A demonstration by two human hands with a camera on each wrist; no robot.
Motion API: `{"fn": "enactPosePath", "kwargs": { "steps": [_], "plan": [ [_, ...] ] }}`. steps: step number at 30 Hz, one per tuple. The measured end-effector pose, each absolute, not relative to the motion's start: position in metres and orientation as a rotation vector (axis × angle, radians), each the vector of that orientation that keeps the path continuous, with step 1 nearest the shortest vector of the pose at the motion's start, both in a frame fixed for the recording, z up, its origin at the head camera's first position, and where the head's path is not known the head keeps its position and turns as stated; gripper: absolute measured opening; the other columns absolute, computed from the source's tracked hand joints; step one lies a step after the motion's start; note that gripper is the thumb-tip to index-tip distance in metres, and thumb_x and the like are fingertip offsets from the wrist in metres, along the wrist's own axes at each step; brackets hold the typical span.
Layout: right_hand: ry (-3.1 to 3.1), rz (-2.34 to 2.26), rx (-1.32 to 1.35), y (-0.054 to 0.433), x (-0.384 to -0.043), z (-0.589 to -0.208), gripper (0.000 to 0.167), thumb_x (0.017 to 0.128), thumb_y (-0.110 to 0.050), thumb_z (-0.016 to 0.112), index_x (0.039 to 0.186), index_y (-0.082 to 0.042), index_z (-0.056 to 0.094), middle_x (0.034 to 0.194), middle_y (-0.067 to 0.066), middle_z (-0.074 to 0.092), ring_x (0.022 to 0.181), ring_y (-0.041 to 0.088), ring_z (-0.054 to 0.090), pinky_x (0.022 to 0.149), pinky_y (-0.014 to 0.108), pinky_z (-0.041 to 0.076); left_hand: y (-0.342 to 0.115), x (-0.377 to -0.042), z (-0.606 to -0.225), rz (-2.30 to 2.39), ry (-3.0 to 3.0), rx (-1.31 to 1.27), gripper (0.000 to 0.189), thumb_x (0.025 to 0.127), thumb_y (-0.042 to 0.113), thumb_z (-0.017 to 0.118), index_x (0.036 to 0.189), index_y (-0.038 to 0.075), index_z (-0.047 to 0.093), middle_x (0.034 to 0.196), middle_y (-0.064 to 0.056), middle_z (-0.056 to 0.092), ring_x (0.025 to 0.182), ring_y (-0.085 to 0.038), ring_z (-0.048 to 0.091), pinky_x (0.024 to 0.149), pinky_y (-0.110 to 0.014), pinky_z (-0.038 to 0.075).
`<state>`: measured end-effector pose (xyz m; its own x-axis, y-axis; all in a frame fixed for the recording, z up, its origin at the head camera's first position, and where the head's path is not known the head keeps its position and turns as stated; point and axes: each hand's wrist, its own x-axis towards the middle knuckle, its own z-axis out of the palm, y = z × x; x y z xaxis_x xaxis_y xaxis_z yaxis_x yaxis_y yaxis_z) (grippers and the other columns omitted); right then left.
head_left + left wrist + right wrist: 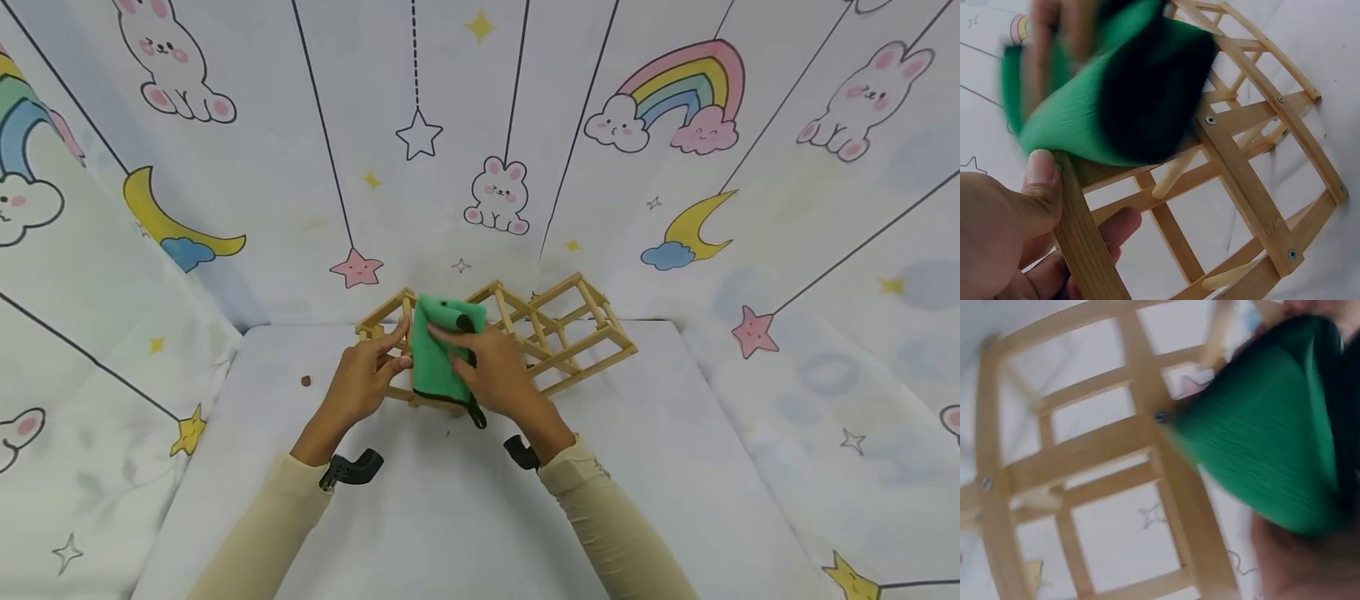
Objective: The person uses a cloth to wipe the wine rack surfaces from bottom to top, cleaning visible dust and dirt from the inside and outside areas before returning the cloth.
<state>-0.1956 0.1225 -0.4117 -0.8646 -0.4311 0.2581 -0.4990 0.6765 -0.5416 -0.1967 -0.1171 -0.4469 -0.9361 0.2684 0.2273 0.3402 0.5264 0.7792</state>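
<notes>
A slatted wooden rack (611,333) with rounded dowels and screwed joints stands at the back of the white table. My left hand (360,379) grips the rack's left end; in the left wrist view its thumb lies on one side of a flat slat (1092,240) and its fingers curl behind. My right hand (498,371) holds a folded green cloth (442,367) with dark edging and a dark loop against the rack's left part. Close up, the right wrist view shows the cloth (1266,437) blurred over a slat, hiding part of the frame.
A small brown piece (305,381) lies on the table (420,517) left of the rack. Behind rises a white backdrop (277,167) printed with rabbits, stars and rainbows. Black mounts (356,467) stick out from both wrists.
</notes>
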Motion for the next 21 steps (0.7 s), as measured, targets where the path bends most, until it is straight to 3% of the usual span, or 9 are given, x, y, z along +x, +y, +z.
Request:
{"fn": "enactPosePath", "kwargs": {
  "steps": [6, 10, 13, 17, 21],
  "plan": [
    [-2.856, 0.781, 0.616, 0.130, -0.203, -0.399, 0.042, 0.098, -0.007, 0.073, 0.137, -0.023, 0.073, 0.144, 0.017, 0.068, 0.117, 0.030, 0.068, 0.086, 0.043, 0.059, -0.110, -0.194, -0.453, -1.415, -2.595, -0.459, 0.058, 0.100, 0.014, 0.073, 0.155, 0.015, 0.054, 0.123, -0.015, 0.078, 0.100, -0.031, 0.080, 0.072, -0.035, 0.056],
    [-2.405, 1.010, 0.474, 0.121, -0.219, -0.394, 0.045, 0.097, -0.010, 0.079, 0.140, -0.023, 0.072, 0.148, 0.023, 0.063, 0.130, 0.038, 0.065, 0.102, 0.050, 0.059, -0.106, -0.189, -0.458, -1.440, -2.521, -0.342, 0.050, 0.099, 0.020, 0.074, 0.148, 0.017, 0.063, 0.117, -0.012, 0.081, 0.098, -0.028, 0.080, 0.074, -0.035, 0.059],
    [-2.170, 1.098, 0.429, 0.102, -0.236, -0.400, 0.052, 0.093, -0.013, 0.085, 0.141, -0.021, 0.070, 0.152, 0.021, 0.060, 0.141, 0.038, 0.058, 0.113, 0.050, 0.052, -0.104, -0.186, -0.465, -1.470, -2.431, -0.291, 0.046, 0.098, 0.021, 0.076, 0.142, 0.015, 0.067, 0.120, -0.011, 0.080, 0.099, -0.027, 0.080, 0.075, -0.022, 0.058],
    [-2.217, 1.209, 0.442, 0.077, -0.257, -0.418, 0.056, 0.093, -0.015, 0.085, 0.144, -0.028, 0.068, 0.156, 0.014, 0.059, 0.144, 0.032, 0.057, 0.116, 0.044, 0.051, -0.101, -0.184, -0.473, -1.555, -2.287, -0.257, 0.040, 0.095, 0.018, 0.078, 0.134, 0.009, 0.073, 0.127, -0.009, 0.076, 0.105, -0.026, 0.079, 0.081, -0.008, 0.055],
    [-2.477, 1.338, 0.532, 0.072, -0.265, -0.428, 0.053, 0.097, -0.013, 0.080, 0.144, -0.034, 0.067, 0.158, 0.009, 0.058, 0.144, 0.029, 0.057, 0.107, 0.039, 0.057, -0.098, -0.183, -0.477, -1.620, -2.198, -0.239, 0.036, 0.094, 0.014, 0.079, 0.129, 0.004, 0.075, 0.126, -0.010, 0.077, 0.107, -0.025, 0.078, 0.083, -0.009, 0.056]
  ]
}}
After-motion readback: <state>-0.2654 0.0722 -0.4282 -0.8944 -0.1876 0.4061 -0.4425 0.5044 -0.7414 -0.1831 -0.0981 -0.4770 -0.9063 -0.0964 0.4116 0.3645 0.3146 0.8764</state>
